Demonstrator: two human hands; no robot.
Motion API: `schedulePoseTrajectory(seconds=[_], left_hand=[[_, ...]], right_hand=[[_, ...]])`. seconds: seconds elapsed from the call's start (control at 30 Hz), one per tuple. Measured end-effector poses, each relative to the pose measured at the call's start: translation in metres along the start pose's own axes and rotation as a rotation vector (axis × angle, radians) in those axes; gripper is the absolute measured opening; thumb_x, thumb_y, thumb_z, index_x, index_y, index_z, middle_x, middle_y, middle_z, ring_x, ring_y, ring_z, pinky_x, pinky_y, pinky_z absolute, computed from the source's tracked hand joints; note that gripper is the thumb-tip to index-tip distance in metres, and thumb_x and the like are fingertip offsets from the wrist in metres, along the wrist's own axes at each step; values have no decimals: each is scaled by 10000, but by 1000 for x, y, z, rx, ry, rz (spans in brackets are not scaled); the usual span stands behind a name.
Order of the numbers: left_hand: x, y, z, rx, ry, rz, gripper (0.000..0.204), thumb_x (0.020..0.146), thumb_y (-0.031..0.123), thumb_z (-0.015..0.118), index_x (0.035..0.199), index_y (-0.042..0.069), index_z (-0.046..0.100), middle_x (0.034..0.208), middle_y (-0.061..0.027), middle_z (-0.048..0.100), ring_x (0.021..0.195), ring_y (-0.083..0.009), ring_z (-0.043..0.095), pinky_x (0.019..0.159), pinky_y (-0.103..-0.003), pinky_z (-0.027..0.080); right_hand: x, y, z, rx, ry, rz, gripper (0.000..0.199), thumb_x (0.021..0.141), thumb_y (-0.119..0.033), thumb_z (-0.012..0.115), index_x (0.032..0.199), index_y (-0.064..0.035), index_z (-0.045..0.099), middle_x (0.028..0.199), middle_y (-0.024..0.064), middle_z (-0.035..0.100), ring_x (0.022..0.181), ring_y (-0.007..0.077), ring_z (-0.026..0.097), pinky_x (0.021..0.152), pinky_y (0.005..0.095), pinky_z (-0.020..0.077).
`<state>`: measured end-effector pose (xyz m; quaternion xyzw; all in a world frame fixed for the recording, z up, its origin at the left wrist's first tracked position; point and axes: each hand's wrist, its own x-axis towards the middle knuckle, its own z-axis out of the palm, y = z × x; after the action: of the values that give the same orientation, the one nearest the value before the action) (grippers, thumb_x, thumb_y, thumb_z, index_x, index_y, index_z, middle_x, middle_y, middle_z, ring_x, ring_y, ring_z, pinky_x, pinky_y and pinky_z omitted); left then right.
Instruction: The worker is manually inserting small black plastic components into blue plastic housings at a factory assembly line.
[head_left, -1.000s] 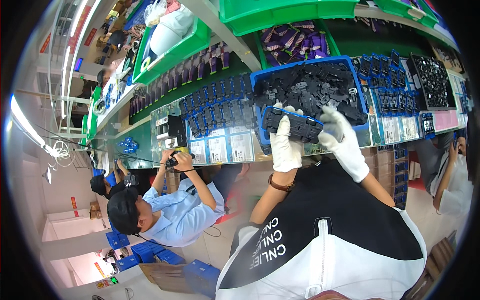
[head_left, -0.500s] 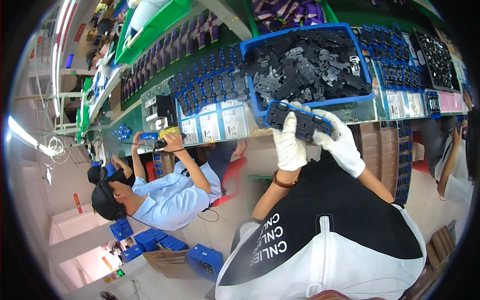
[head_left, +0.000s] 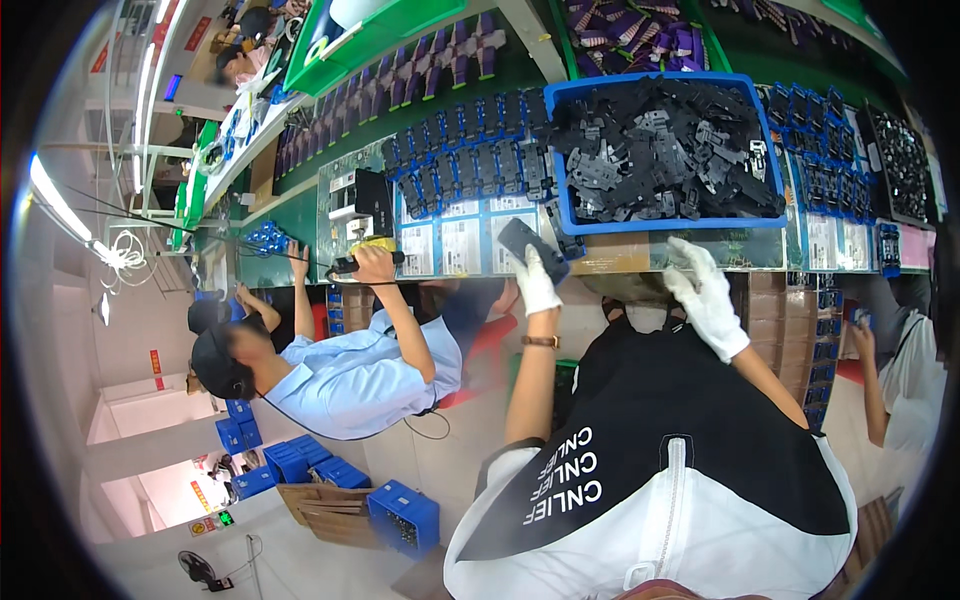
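My left hand (head_left: 538, 286), in a white glove, grips a toy car (head_left: 522, 240) with a flat dark underside and a bit of blue at its edge. It holds the car at the bench's front edge, left of the blue bin (head_left: 680, 222). Black plastic chassis parts (head_left: 660, 150) fill that bin in a loose heap. Also gloved, my right hand (head_left: 706, 302) is empty and open over the bench edge below the bin, fingers apart. Rows of similar blue and black toy cars (head_left: 465, 175) stand on the bench left of the bin.
Purple parts (head_left: 640, 35) lie in a green tray behind the bin. More blue cars (head_left: 820, 150) and a black tray of small parts (head_left: 895, 160) are to the right. A co-worker in light blue (head_left: 370, 375) sits at left, holding a yellow and black tool (head_left: 370, 255).
My right hand has let go of the toy car and moved right. My left hand has carried the car left, toward the rows. The view has shifted slightly.
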<state>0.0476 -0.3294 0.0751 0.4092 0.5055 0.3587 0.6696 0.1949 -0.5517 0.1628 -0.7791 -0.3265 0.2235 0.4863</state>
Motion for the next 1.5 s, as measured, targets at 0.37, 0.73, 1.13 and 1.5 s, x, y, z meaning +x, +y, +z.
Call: schedulePoseTrajectory(seconds=[0.37, 0.73, 1.13, 1.5], left_hand=[[110, -98, -33, 417, -206, 82, 476, 997, 219, 364, 1415, -2, 302, 1451, -124, 342, 1311, -234, 338, 1100, -297, 240], [112, -64, -57, 1262, 110, 386, 434, 949, 306, 407, 1202, -14, 554, 1186, -270, 557, 1062, -422, 533, 919, -428, 417], [59, -22, -47, 702, 263, 115, 419, 977, 218, 386, 1274, -65, 469, 1281, -206, 515, 1117, -285, 523, 985, -333, 390], [89, -5, -9, 104, 98, 157, 374, 955, 198, 444, 1279, 17, 481, 1271, -99, 514, 1130, -242, 523, 965, -341, 420]], right_hand=[[-8, 61, -71, -174, 319, 155, 256, 830, -159, 626, 1058, -40, 626, 1035, 136, 605, 986, 291, 586, 866, 343, 458], [-44, 254, -234, 34, 792, 597, 313, 883, -268, 560, 1068, -26, 631, 878, 101, 631, 832, 218, 610, 753, 318, 488], [-55, 462, -434, 400, 1326, 920, 352, 931, -367, 462, 884, -38, 581, 701, 79, 550, 523, 196, 508, 468, 343, 417], [-69, 440, -410, 478, 1349, 753, 199, 844, -164, 521, 938, 1, 581, 818, 89, 585, 646, 176, 584, 566, 302, 504]])
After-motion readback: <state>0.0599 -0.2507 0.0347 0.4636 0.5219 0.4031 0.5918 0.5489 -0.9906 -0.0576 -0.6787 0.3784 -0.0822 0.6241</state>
